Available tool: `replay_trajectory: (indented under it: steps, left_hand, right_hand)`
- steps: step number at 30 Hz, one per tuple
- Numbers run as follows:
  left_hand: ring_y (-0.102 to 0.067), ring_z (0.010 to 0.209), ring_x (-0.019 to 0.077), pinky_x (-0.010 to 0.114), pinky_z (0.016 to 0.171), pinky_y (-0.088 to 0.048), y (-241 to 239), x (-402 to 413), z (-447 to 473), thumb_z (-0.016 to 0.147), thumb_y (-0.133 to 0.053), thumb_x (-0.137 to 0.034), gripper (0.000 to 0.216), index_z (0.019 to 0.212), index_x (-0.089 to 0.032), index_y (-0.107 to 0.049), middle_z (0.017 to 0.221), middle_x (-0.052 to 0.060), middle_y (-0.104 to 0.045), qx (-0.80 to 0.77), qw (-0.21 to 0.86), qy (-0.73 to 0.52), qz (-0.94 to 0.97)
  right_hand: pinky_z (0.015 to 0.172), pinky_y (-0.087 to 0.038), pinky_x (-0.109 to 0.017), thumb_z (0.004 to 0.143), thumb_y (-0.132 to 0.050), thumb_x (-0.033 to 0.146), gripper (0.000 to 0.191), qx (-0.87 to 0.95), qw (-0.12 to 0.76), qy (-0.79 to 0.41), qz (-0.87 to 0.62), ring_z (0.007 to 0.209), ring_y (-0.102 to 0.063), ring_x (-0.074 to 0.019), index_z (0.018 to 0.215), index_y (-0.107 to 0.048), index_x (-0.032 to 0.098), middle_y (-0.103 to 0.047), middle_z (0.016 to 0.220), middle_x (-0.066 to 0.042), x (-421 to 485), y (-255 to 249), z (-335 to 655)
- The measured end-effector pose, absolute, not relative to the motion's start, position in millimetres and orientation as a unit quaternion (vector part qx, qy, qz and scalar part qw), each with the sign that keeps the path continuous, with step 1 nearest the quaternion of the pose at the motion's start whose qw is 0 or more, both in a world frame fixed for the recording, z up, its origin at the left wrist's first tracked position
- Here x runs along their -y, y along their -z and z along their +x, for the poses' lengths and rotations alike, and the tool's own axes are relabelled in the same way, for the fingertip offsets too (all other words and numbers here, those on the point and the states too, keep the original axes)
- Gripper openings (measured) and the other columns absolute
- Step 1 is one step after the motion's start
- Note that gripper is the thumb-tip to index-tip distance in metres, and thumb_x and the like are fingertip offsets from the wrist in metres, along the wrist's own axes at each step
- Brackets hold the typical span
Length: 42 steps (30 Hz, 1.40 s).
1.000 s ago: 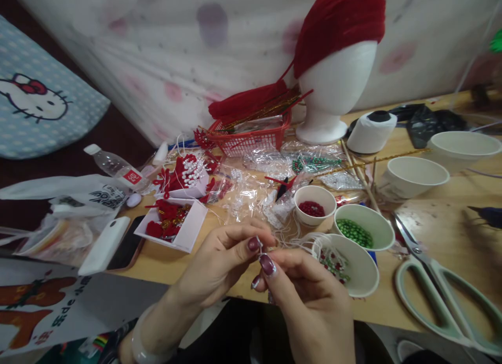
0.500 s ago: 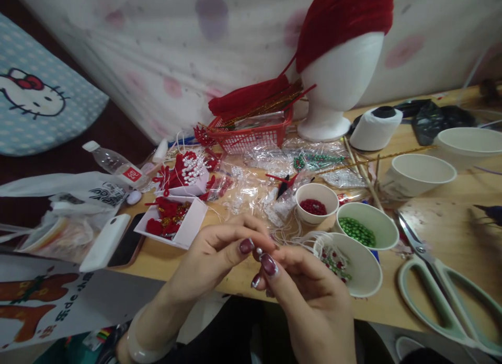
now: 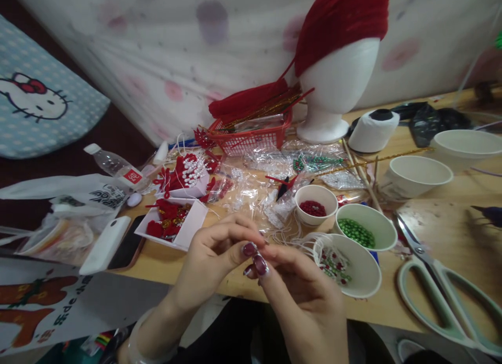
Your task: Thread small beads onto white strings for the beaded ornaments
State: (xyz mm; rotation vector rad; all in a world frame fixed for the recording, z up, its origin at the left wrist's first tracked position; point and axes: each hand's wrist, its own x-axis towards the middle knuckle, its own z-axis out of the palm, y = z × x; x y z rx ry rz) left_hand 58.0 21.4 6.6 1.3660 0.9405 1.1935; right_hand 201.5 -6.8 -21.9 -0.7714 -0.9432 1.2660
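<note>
My left hand point(image 3: 209, 267) and my right hand point(image 3: 304, 296) meet fingertip to fingertip above the table's front edge. Both are closed in a pinch, dark red nails touching. Between them sits a small silvery bead, now almost wholly covered by thumbs and fingers. Just beyond my right hand, a paper bowl point(image 3: 364, 272) holds white strings with green and red beads. Beside it stand a bowl of green beads point(image 3: 356, 232) and a smaller bowl of dark red beads point(image 3: 312, 208). Left of my hands lies a white box point(image 3: 195, 223) with red and gold ornaments.
Large scissors point(image 3: 425, 264) lie open at the right. Behind are a red basket point(image 3: 251, 139), a white foam head point(image 3: 333, 92) with red strands, a thread cone point(image 3: 374, 131) and plastic bags point(image 3: 251, 186). A phone point(image 3: 127, 243) and a bottle point(image 3: 117, 165) lie left.
My thumbs have drawn closer together over the bead, which showed plainly before. My right hand has shifted slightly left. The things on the table have stayed put.
</note>
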Motion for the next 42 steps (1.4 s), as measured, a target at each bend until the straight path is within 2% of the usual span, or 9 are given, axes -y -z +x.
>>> replay_trajectory:
  steps: [4,10,15,22,26,30,36,39,42]
  left_hand:
    - [-0.060,0.079,0.0101,0.019,0.069,-0.050,-8,-22,58,0.087,-0.073,-0.033,0.008,0.091,-0.030,-0.080,0.092,0.001,-0.065,-0.390,0.492,-0.497,0.599]
    - [-0.064,0.076,0.0154,0.025,0.067,-0.053,-17,-25,53,0.088,-0.071,-0.034,0.014,0.093,-0.026,-0.081,0.086,0.006,-0.072,-0.376,0.343,-0.481,0.714]
    - [-0.066,0.084,0.0176,0.027,0.073,-0.054,-16,-25,51,0.089,-0.069,-0.039,0.022,0.103,-0.026,-0.079,0.091,0.006,-0.073,-0.375,0.330,-0.480,0.721]
    - [-0.061,0.080,0.0157,0.025,0.071,-0.051,-16,-22,53,0.089,-0.070,-0.026,0.007,0.088,-0.024,-0.077,0.087,0.004,-0.067,-0.367,0.304,-0.500,0.723]
    - [-0.059,0.077,0.0150,0.022,0.066,-0.049,-17,-21,51,0.090,-0.069,-0.026,0.008,0.085,-0.023,-0.075,0.083,0.003,-0.061,-0.372,0.266,-0.504,0.733]
    - [-0.058,0.074,0.0136,0.020,0.066,-0.050,-17,-19,53,0.089,-0.070,-0.031,0.014,0.078,-0.022,-0.072,0.078,0.002,-0.058,-0.396,0.227,-0.507,0.731]
    - [-0.051,0.040,0.0043,0.015,0.039,-0.044,-22,-17,53,0.088,-0.070,-0.039,0.021,0.077,-0.021,-0.067,0.080,0.000,-0.070,-0.442,0.447,-0.575,0.524]
    - [-0.070,0.063,0.0120,0.017,0.059,-0.060,-31,-24,48,0.081,-0.079,-0.031,0.014,0.076,-0.021,-0.070,0.084,0.002,-0.076,-0.444,0.376,-0.701,0.413]
    - [-0.071,0.099,0.0156,0.022,0.089,-0.060,-37,-31,36,0.086,-0.071,-0.027,0.003,0.085,-0.025,-0.072,0.102,0.000,-0.077,-0.450,0.219,-0.781,0.373]
  right_hand:
    - [0.070,-0.057,-0.020,0.085,-0.071,0.017,0.019,0.423,0.634,-0.543,-0.351,0.071,-0.072,-0.0108,0.093,-0.077,0.033,-0.077,0.077,0.006,7,23,202]
    - [0.067,-0.055,-0.023,0.083,-0.073,0.019,0.010,0.404,0.632,-0.555,-0.360,0.067,-0.070,-0.0128,0.083,-0.077,0.027,-0.075,0.072,0.003,8,15,199]
    - [0.070,-0.057,-0.025,0.084,-0.073,0.022,0.008,0.376,0.618,-0.602,-0.339,0.068,-0.071,-0.0145,0.086,-0.078,0.028,-0.076,0.073,0.001,7,14,199]
    - [0.069,-0.054,-0.025,0.085,-0.071,0.023,0.011,0.425,0.613,-0.564,-0.354,0.070,-0.069,-0.0146,0.088,-0.078,0.030,-0.076,0.076,0.001,6,22,198]
    - [0.071,-0.051,-0.025,0.083,-0.071,0.025,0.013,0.420,0.644,-0.529,-0.359,0.074,-0.066,-0.0152,0.093,-0.078,0.030,-0.071,0.077,0.001,7,24,188]
    - [0.068,-0.049,-0.026,0.084,-0.070,0.030,0.007,0.438,0.626,-0.525,-0.375,0.072,-0.065,-0.0158,0.083,-0.075,0.025,-0.070,0.073,0.000,6,25,185]
    - [0.067,-0.048,-0.026,0.082,-0.063,0.020,0.008,0.513,0.608,-0.456,-0.399,0.066,-0.065,-0.0146,0.078,-0.069,0.022,-0.070,0.070,0.001,4,27,183]
    - [0.065,-0.047,-0.026,0.079,-0.059,0.015,0.010,0.560,0.597,-0.394,-0.418,0.067,-0.065,-0.0147,0.078,-0.067,0.022,-0.069,0.070,0.002,1,30,181]
    - [0.065,-0.046,-0.027,0.078,-0.057,0.014,0.011,0.580,0.588,-0.356,-0.438,0.067,-0.064,-0.0151,0.078,-0.065,0.022,-0.068,0.070,0.001,-2,33,182]
